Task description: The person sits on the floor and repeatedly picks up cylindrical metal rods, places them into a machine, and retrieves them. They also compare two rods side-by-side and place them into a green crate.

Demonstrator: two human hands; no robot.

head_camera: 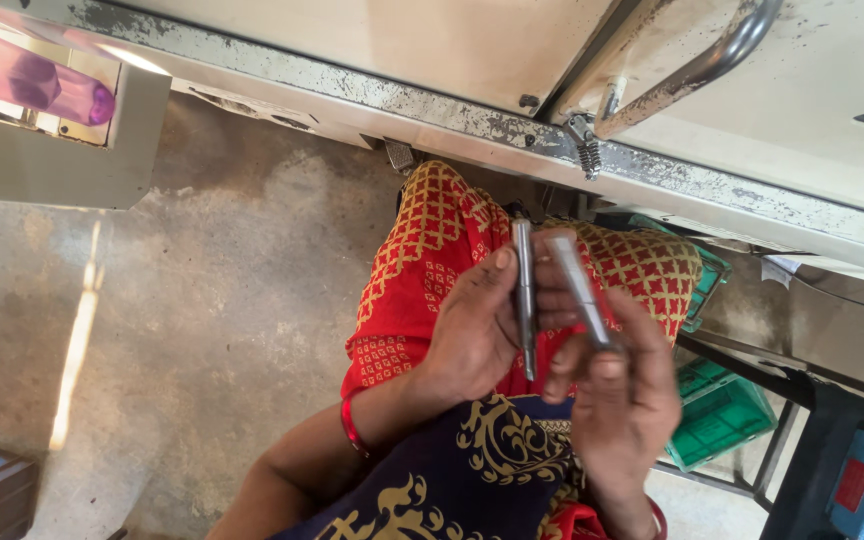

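My left hand (477,325) grips a slim grey metal rod (524,295), its thumb pressed along the shaft, the pointed end aimed down. My right hand (627,400) holds a second metal rod (579,285), slightly thicker and tilted, with its upper end near the first rod's top. Both hands hover over my lap, which is covered by red cloth with a gold lattice print (422,250) and dark blue cloth with gold scrolls (472,470). A red bangle (352,428) circles my left wrist.
A worn cream machine body (512,130) with a metal handle bar (692,70) and a small spring (586,152) runs across the top. Green plastic crates (722,420) sit at right on a frame. Concrete floor (202,300) lies at left, beside a grey box (52,150).
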